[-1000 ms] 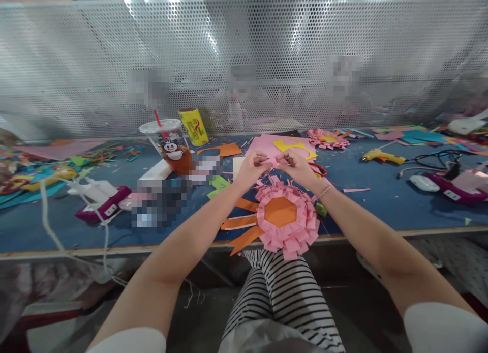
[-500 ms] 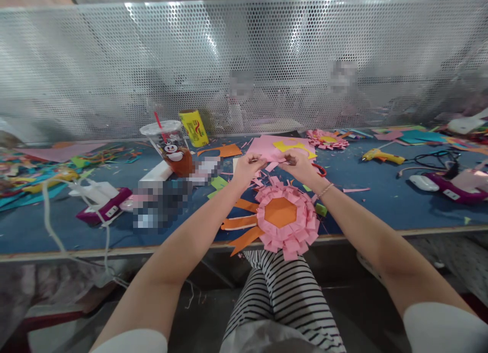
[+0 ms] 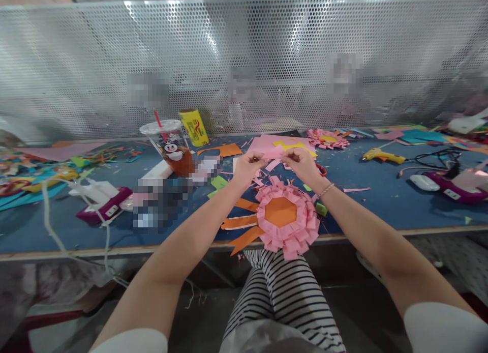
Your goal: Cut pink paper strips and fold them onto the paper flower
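Both hands are raised over the blue table, just beyond a pink paper rosette [image 3: 305, 222] with an orange centre [image 3: 280, 212] and orange paper tails [image 3: 244, 222]. My left hand [image 3: 249, 166] pinches one side of a small pink paper piece [image 3: 273, 152]. On its other side, my right hand [image 3: 301, 162] closes its fingertips on the same piece. Behind the hands lie a pink sheet [image 3: 261, 143] and yellow paper scraps. Red scissor handles [image 3: 322, 170] show beside my right hand.
A plastic cup with a drink [image 3: 177, 152] and a yellow packet [image 3: 194, 127] stand left. A yellow glue gun [image 3: 383, 156] and a purple power strip [image 3: 453, 191] lie right. Another rosette [image 3: 328, 139] sits near the perforated metal screen [image 3: 267, 48].
The fingers of both hands have shifted slightly around the small pink paper. The rosette has stayed in place.
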`<act>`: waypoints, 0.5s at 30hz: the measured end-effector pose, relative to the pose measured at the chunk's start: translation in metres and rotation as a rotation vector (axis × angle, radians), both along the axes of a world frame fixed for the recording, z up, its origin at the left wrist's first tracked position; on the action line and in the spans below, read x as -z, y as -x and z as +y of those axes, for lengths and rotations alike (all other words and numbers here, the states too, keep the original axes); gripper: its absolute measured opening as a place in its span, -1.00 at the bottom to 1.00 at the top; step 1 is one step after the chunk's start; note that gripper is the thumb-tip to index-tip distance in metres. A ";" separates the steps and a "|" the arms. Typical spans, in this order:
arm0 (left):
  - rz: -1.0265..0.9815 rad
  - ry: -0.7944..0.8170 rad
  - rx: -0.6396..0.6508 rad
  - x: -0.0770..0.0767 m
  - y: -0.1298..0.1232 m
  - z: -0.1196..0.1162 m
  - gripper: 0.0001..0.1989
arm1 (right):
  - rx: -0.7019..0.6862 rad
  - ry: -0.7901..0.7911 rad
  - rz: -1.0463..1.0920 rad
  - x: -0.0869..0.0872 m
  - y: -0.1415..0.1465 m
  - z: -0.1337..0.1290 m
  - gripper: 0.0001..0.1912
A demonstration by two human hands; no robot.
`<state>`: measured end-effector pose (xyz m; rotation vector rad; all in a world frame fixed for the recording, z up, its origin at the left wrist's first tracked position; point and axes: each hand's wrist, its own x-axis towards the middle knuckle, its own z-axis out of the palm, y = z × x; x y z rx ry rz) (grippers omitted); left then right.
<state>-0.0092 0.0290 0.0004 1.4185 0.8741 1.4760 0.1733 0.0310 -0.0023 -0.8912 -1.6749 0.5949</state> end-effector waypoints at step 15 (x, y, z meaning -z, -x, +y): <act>0.008 -0.094 0.030 -0.007 -0.002 -0.010 -0.67 | -0.056 -0.064 -0.019 -0.001 0.005 -0.008 -0.77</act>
